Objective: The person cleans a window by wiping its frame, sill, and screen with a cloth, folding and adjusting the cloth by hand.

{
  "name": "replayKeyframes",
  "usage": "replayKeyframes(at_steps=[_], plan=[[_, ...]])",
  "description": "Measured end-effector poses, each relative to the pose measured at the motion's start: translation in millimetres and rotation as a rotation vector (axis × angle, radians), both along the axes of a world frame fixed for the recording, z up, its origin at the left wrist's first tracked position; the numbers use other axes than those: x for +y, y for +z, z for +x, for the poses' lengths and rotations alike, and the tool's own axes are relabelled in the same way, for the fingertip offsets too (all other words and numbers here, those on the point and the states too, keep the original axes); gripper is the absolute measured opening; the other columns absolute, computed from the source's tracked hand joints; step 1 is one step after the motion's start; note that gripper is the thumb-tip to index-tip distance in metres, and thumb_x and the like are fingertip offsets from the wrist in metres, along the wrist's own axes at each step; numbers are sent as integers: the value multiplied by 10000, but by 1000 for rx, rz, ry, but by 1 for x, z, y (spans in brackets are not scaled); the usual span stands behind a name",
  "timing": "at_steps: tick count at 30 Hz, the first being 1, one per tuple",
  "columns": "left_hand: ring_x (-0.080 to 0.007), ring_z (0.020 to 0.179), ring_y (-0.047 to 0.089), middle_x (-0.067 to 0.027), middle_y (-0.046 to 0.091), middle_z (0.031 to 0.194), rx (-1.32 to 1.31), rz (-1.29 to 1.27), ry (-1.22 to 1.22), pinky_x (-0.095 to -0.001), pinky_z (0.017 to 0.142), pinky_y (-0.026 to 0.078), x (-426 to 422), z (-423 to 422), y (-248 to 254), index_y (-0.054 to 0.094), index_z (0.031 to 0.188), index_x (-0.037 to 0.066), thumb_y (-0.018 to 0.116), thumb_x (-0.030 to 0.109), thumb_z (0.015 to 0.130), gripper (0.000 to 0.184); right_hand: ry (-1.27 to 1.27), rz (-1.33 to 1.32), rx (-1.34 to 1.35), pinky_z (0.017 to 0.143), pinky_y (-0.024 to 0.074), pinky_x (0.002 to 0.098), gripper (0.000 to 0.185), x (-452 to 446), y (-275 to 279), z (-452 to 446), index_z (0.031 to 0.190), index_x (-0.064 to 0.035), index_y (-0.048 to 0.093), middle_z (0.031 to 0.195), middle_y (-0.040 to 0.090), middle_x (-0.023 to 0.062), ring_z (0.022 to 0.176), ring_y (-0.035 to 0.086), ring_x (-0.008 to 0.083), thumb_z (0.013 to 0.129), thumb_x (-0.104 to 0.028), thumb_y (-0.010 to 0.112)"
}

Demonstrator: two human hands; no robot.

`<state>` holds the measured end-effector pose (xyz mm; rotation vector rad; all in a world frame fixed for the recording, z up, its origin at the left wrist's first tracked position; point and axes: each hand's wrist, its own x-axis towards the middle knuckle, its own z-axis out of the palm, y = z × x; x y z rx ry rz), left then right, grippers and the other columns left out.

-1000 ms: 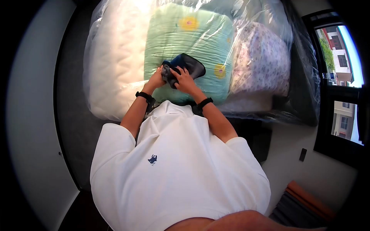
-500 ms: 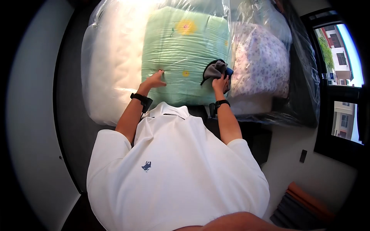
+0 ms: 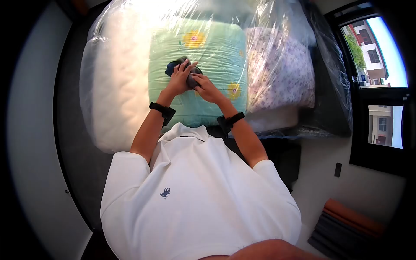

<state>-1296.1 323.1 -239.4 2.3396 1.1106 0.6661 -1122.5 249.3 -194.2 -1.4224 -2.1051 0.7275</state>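
Note:
A small bundle of dark grey, black and blue cloth [image 3: 194,81] is between my two hands, above the green quilt with yellow flowers [image 3: 208,52]. My left hand [image 3: 177,81] lies over its left side, fingers curled on it; a blue part shows beyond the fingers. On the right side, my right hand [image 3: 208,89] pinches the grey part. Hands and folds hide what kind of cloth item it is. The quilt lies under clear plastic sheeting [image 3: 216,13].
White puffy bedding [image 3: 117,95] lies left of the quilt, and a floral-print pillow or folded cover [image 3: 279,69] lies right. A window [image 3: 381,56] is at far right. Folded orange and dark grey cloths [image 3: 346,221] are stacked at lower right.
My right hand has carried the cloth bundle left to the middle of the quilt. My left hand, earlier apart with nothing in it, has moved up and now grips the bundle too.

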Motion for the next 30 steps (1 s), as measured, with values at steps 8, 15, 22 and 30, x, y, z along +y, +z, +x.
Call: replayKeyframes(at_steps=[8,15,22,30], plan=[[-349,1297,406,-42,426,1431,65,1,383,-498,971,448,-9,-64,-47,603,1178,233,773,156,662,549,-82,-172,-280,1045,402,462,634,-29,-61,27,1398,-102,439,1422,404,213,1266,436,417,808,-167,662],[-378,1124,592,-168,641,1205,306,-743,542,-461,922,486,16,-165,-159,654,1165,110,662,341,781,447,-128,-219,-391,1080,380,471,780,-38,-62,19,1483,-125,317,1497,328,213,1329,387,415,784,-178,659],[-308,953,682,-127,715,1012,-62,-427,441,-398,809,528,72,-101,-9,659,1140,131,679,464,816,466,-82,-231,-232,1068,381,467,901,-23,-74,25,1533,-103,167,1471,343,254,1324,390,426,810,-253,683],[-145,1069,543,-58,602,1174,-441,-795,-507,-302,934,457,2,21,56,484,1337,79,733,114,829,566,-137,371,301,955,448,439,463,-18,13,16,1253,-42,518,1176,533,176,1097,551,390,808,41,619]])
